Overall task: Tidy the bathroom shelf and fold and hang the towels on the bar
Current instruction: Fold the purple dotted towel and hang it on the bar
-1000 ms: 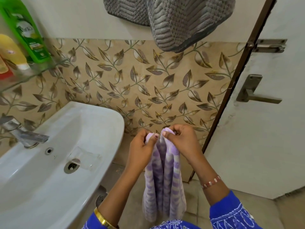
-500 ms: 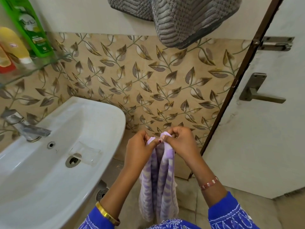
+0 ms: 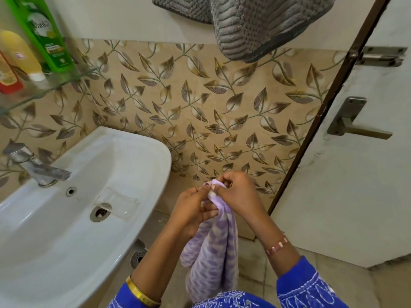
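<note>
A small purple-and-white striped towel (image 3: 213, 254) hangs down in front of me, bunched lengthwise. My left hand (image 3: 193, 210) and my right hand (image 3: 239, 194) pinch its top edge close together, fingertips touching. A grey ribbed towel (image 3: 255, 25) hangs from above at the top middle; the bar holding it is out of view. At the upper left a glass shelf (image 3: 55, 83) carries a green bottle (image 3: 42, 34), a yellow bottle (image 3: 20, 54) and a red-and-orange container (image 3: 6, 78) cut off by the frame edge.
A white washbasin (image 3: 138, 165) with a metal tap (image 3: 37, 167) fills the lower left. A white door (image 3: 355, 185) with a lever handle (image 3: 353, 127) and a bolt (image 3: 382, 56) stands at the right. Leaf-patterned tiles cover the wall behind.
My hands have drawn together at the purple towel's top edge and dropped a little lower, gathering the cloth into a narrower bunch. The view has tilted slightly downward.
</note>
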Demonstrator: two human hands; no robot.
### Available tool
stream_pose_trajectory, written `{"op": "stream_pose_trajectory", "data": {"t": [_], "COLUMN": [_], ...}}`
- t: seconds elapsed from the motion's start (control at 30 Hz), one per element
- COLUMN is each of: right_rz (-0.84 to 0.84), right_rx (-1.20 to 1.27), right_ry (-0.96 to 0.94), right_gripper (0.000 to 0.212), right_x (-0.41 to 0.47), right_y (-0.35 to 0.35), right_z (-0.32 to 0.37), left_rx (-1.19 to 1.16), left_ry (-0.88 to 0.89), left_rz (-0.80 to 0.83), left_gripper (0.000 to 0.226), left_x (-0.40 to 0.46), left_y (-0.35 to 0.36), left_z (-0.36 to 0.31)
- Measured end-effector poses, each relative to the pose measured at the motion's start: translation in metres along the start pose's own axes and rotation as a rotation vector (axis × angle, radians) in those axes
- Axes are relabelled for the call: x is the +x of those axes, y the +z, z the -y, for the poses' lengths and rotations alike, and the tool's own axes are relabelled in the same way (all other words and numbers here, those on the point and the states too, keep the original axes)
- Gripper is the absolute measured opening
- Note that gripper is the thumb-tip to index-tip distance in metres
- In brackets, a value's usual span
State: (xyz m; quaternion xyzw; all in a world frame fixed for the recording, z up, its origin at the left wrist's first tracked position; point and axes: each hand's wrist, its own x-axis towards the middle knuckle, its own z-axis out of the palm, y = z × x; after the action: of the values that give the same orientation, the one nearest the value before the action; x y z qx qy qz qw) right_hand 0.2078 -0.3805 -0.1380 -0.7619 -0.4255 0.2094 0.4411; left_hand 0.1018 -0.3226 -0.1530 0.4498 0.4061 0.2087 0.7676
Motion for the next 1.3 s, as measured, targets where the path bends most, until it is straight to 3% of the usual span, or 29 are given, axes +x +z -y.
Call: {"op": "stream_pose_trajectory", "data": {"t": [0.23, 0.3, 0.43, 0.63, 0.73, 0.83, 0.93, 1.07, 1.3], "right_rz": [0.235, 0.287, 0.283, 0.190, 0.022, 0.000, 0.023, -0.013, -0.107], "right_rx": [-0.124, -0.244, -0.355, -0.241, -0.176, -0.134, -0.029, 0.113, 0.147], "right_ry": [-0.082, -0.107, -0.131, -0.053, -0.018, 0.026, 0.094, 0.157, 0.030], "right_gripper": [0.008, 0.016, 0.020, 0.012, 0.008, 0.023, 0.018, 0.032, 0.029], "right_x": [0.006, 0.008, 0.011, 0.010, 0.012, 0.016, 0.018, 0.024, 0.032], "right_y": [-0.009, -0.011, -0.013, -0.017, -0.018, -0.017, -0.017, -0.022, -0.031], "right_z": [0.003, 0.005, 0.006, 0.002, -0.001, 0.000, 0.002, 0.004, 0.019], "left_rx": [-0.289, -0.283, -0.289, -0.264, -0.112, 0.328, 0.723, 0.745, 0.471], "left_ry": [-0.064, -0.048, -0.057, -0.003, 0.099, 0.335, 0.605, 0.771, 0.819], "left_rz": [0.043, 0.038, 0.067, 0.190, 0.219, 0.092, -0.049, -0.130, -0.043], "left_gripper": [0.023, 0.023, 0.027, 0.027, 0.021, 0.030, 0.019, 0.009, 0.018], "left_x": [-0.004, -0.003, 0.001, 0.001, -0.001, 0.007, 0.012, 0.019, 0.014], "left_y": [-0.002, -0.001, 0.000, -0.003, -0.003, -0.002, 0.003, 0.000, 0.006], "left_z": [-0.004, -0.003, -0.002, -0.001, -0.005, -0.003, 0.001, 0.001, -0.010]}}
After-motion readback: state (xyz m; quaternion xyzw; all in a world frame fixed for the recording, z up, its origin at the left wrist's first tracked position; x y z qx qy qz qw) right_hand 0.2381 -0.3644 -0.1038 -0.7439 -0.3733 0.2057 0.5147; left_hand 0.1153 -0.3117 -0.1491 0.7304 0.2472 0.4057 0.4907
